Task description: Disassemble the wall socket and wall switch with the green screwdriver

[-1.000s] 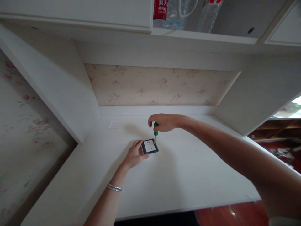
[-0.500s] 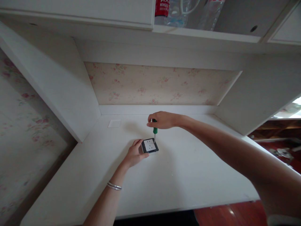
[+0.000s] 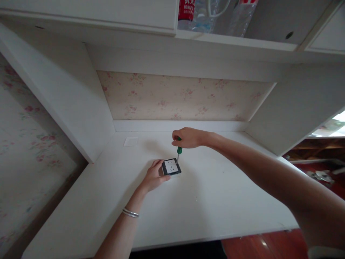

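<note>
A wall socket [image 3: 171, 166] with a white face and dark surround lies on the white desktop. My left hand [image 3: 155, 175] grips it from its left side, thumb along the near edge and fingers at the far edge. My right hand [image 3: 188, 137] is closed round the handle of a green screwdriver [image 3: 179, 150] above the socket. The screwdriver's shaft slants down, its tip at the socket's right edge; whether it sits on a screw is too small to tell.
A thin white square plate [image 3: 130, 141] lies at the back left of the desktop [image 3: 229, 194]. White side panels stand left and right. Overhead, an open shelf [image 3: 237, 40] holds several clear plastic bottles [image 3: 242, 18], one with a red label.
My right hand has shifted slightly to the right, and the screwdriver now leans more to the right at its top. My left hand and the socket stay nearly where they were.
</note>
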Demonstrator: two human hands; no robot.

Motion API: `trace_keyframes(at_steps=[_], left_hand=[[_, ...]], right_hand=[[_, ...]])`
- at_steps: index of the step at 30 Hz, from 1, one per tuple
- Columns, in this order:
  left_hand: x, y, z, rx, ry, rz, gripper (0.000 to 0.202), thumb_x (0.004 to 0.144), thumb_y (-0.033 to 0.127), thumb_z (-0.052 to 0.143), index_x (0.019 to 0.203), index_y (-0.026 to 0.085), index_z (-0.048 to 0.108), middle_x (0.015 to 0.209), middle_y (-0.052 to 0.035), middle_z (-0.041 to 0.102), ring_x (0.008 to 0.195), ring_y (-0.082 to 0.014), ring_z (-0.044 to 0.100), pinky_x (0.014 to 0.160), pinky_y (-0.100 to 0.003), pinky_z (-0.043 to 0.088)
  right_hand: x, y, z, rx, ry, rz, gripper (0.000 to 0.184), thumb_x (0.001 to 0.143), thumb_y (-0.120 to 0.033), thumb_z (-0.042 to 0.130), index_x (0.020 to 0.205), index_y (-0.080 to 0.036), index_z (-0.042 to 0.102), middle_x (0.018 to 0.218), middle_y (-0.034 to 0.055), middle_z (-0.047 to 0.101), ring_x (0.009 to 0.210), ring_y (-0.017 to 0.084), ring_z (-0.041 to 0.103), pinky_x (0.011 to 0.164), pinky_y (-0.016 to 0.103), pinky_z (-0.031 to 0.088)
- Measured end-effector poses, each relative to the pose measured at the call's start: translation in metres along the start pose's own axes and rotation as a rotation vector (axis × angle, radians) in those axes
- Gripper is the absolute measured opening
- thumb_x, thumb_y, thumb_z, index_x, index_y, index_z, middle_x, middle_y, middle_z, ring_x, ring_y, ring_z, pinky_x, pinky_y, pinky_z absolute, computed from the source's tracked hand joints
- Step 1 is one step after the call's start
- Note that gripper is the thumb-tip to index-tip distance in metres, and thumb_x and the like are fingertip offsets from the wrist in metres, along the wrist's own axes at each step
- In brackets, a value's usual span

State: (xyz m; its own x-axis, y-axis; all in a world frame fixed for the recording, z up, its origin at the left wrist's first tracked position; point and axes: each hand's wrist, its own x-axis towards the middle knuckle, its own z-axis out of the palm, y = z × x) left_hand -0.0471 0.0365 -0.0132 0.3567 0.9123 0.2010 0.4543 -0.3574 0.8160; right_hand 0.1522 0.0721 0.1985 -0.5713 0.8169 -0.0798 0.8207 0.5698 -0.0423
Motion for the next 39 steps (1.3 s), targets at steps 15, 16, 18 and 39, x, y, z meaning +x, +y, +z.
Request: trace_keyframes(at_steps=[15,16,18,39], left_hand=[[0.000,0.002,0.000,-0.012,0.006,-0.003,0.072,0.062,0.036,0.073,0.128,0.023,0.047,0.131,-0.0069,0.043,0.124,-0.0258,0.040,0.106,-0.035,0.030],[0.000,0.001,0.000,-0.011,0.006,0.000,0.072,0.062,0.036,0.073,0.128,0.023,0.047,0.131,-0.0070,0.043,0.123,-0.0256,0.040,0.106,-0.035,0.030],[0.000,0.001,0.000,-0.012,0.002,0.002,0.072,0.062,0.036,0.073,0.128,0.022,0.046,0.131,-0.0072,0.043,0.123,-0.0251,0.041,0.105,-0.035,0.030],[0.000,0.003,0.000,-0.044,0.009,0.012,0.069,0.062,0.031,0.074,0.125,0.023,0.048,0.127,-0.0064,0.046,0.119,-0.0242,0.044,0.104,-0.035,0.033]], right_hand=[[-0.002,0.001,0.001,0.021,0.033,0.030,0.030,0.084,-0.041,0.049,0.097,-0.017,0.059,0.092,0.0105,0.065,0.084,0.022,0.058,0.069,0.029,0.040],[-0.001,0.001,0.003,-0.004,0.063,0.048,0.029,0.086,-0.040,0.045,0.096,-0.017,0.060,0.091,0.0107,0.065,0.084,0.022,0.058,0.070,0.029,0.040],[-0.001,0.004,0.004,0.011,0.086,-0.017,0.024,0.086,-0.030,0.044,0.098,-0.017,0.060,0.097,0.0109,0.064,0.086,0.021,0.058,0.072,0.028,0.040],[0.001,0.000,-0.016,-0.016,-0.247,0.022,0.034,0.083,-0.039,0.048,0.103,-0.014,0.059,0.083,0.0099,0.067,0.063,0.018,0.061,0.059,0.028,0.042]])
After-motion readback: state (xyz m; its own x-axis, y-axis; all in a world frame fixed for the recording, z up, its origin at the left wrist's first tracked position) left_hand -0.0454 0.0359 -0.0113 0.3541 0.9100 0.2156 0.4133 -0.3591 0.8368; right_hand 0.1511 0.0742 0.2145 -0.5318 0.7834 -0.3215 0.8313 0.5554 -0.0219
